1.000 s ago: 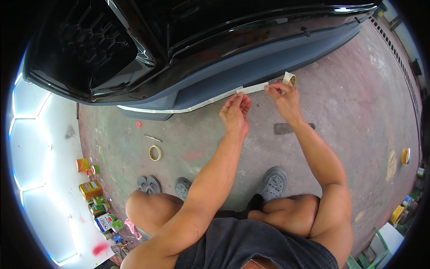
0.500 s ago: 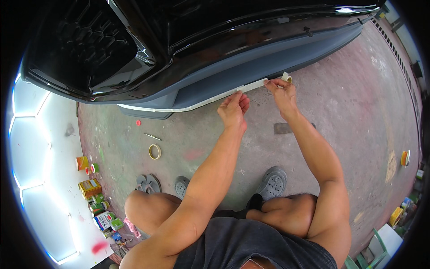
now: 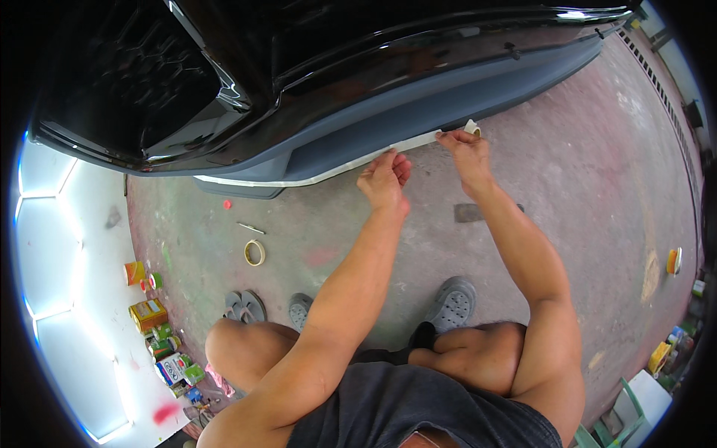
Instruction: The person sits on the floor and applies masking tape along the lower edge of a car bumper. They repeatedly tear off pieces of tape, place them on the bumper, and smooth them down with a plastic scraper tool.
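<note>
A strip of pale masking tape (image 3: pixel 336 173) runs along the lower edge of a grey bumper lip (image 3: pixel 381 134) under a glossy black car bumper (image 3: pixel 358 67). My left hand (image 3: pixel 384 181) has its fingers curled in, with thumb and fingertip against the tape at the lip's edge. Farther right, my right hand (image 3: pixel 468 160) pinches the tape where it leaves the lip. The tape roll (image 3: pixel 473 128) sits at its fingertips, partly hidden by the fingers. Between the two hands the tape stretches along the edge.
On the floor at left lie a second tape roll (image 3: pixel 255 252), a thin pen-like tool (image 3: pixel 251 228) and a small red cap (image 3: pixel 228 204). A dark flat block (image 3: pixel 470 213) lies beside my right forearm. Several paint cans (image 3: pixel 148 315) line the white wall. Grey sandals (image 3: pixel 245 306) stand near my knee.
The view has shifted slightly, moving the scene a little to the left. Both hands stay at nearly the same places along the tape.
</note>
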### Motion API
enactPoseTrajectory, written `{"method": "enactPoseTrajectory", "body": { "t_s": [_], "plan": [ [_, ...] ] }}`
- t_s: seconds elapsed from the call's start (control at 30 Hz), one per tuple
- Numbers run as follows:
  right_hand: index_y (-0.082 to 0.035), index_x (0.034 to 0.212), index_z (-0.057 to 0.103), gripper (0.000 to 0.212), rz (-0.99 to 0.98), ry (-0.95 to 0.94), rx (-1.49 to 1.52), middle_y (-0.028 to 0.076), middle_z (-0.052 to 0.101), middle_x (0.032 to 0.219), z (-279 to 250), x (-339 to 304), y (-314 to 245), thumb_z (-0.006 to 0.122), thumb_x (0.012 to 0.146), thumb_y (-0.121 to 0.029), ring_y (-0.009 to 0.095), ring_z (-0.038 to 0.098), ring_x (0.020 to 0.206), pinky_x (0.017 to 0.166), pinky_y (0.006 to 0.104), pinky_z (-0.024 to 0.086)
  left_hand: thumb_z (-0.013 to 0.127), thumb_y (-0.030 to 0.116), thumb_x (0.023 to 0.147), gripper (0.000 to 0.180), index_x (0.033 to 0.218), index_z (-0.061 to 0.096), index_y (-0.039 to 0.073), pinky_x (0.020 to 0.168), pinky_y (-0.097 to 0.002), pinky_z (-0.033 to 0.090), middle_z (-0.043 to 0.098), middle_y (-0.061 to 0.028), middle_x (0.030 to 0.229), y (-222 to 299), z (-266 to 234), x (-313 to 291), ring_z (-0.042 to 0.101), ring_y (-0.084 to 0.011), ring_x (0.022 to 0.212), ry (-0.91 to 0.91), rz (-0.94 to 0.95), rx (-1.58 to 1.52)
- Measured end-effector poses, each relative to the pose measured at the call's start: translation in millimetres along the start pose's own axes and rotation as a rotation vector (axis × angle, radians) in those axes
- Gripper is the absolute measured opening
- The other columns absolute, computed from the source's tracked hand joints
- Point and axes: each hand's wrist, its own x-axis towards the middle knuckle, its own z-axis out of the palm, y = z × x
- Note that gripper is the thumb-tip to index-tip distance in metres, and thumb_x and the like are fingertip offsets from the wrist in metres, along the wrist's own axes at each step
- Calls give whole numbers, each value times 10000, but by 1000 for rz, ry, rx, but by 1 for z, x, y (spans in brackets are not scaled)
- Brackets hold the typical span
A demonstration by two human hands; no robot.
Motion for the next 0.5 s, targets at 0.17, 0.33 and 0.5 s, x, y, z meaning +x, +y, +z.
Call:
{"method": "enactPoseTrajectory", "body": {
  "t_s": [0.17,0.33,0.5],
  "plan": [
    [-35,919,775,200,33,-16,17,-5,674,883,1,6,4,805,874,-227,118,548,917,890,306,394,738,102,943,89,903,703,30,593,-278,534,711,-71,809,1,1,1,680,-164,665,11,-3,4],
    [-25,910,765,194,30,-17,25,10,681,889,3,9,4,803,869,-210,129,564,933,917,319,405,733,96,944,88,900,697,29,591,-273,531,709,-68,808,2,3,0,678,-161,665,24,1,15],
    [-17,921,765,202,20,-16,39,23,686,894,3,9,4,810,858,-203,138,571,943,921,323,411,731,93,946,85,896,695,34,590,-269,529,705,-61,801,1,6,-3,675,-156,662,52,6,26]
  ]
}}
